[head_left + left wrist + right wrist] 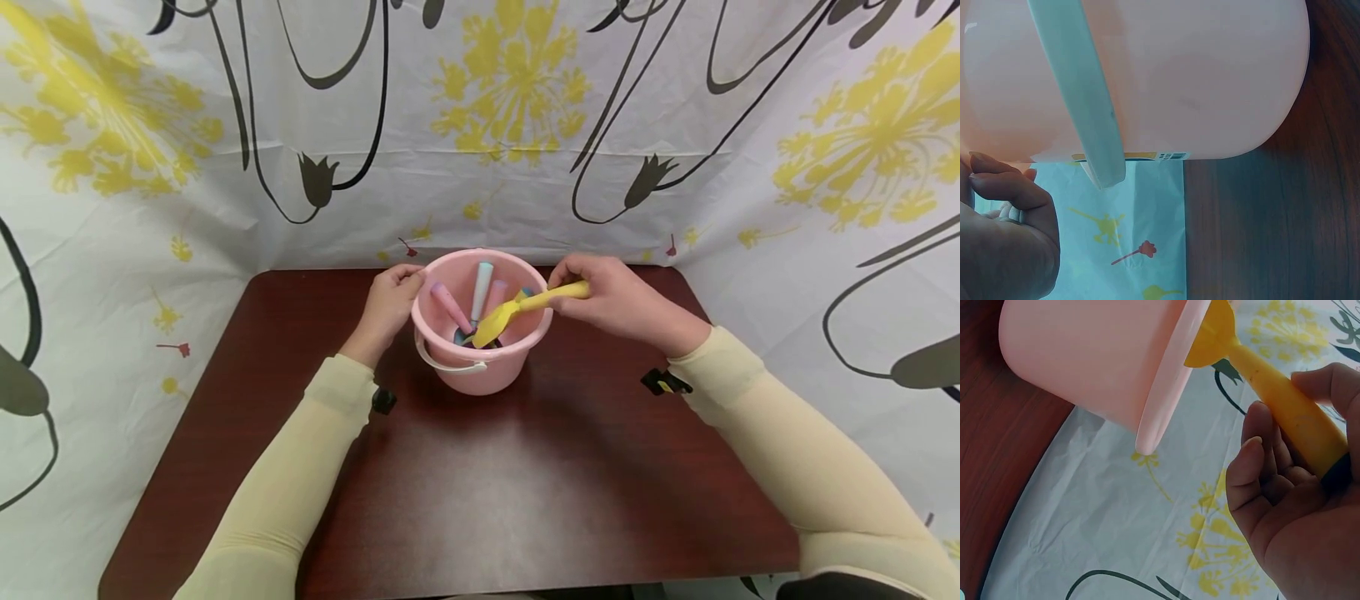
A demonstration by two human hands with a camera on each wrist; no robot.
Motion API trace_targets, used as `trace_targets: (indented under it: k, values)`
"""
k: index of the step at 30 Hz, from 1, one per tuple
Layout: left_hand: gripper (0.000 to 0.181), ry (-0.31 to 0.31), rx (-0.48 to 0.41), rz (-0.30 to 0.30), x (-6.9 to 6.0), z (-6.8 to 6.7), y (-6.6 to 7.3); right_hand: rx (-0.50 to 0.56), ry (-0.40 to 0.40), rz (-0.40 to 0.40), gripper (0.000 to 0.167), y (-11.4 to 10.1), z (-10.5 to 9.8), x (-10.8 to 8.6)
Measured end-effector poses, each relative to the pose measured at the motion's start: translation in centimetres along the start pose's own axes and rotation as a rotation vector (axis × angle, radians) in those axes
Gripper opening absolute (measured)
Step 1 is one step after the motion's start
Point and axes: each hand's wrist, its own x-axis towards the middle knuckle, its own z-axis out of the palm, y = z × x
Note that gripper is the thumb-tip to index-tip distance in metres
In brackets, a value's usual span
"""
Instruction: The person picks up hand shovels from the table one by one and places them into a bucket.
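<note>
A pink bucket [480,379] stands upright on the table, its pale handle [450,367] hanging down the front. My left hand [390,304] pinches the bucket's left rim; the left wrist view shows its curled fingers [1019,187] beside the bucket wall. In my right hand [611,300] is a yellow toy shovel [517,310], held by its handle with the blade tilted down over the bucket's opening. The right wrist view shows the thumb and fingers around the shovel's handle [1291,403]. Inside the bucket lean several tools, among them a pink handle [450,307] and a whitish one [482,287]; their lower ends are partly hidden.
The dark reddish-brown table [570,483] extends in front of the bucket and to both sides. A white sheet [405,192] with yellow flowers and black stems hangs behind the table and along both sides, close behind the bucket.
</note>
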Motion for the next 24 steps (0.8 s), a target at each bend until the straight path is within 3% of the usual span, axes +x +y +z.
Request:
trace_targets:
  k: [16,24]
  values:
    - [0.033,-0.011,-0.015,-0.001,0.1,-0.1,-0.2,-0.171,-0.159,-0.064,0.013,-1.2,1.1,3.0]
    - [0.035,-0.018,-0.017,-0.004,0.1,-0.1,-0.2,-0.242,-0.284,-0.127,0.014,-2.3,2.0,4.6]
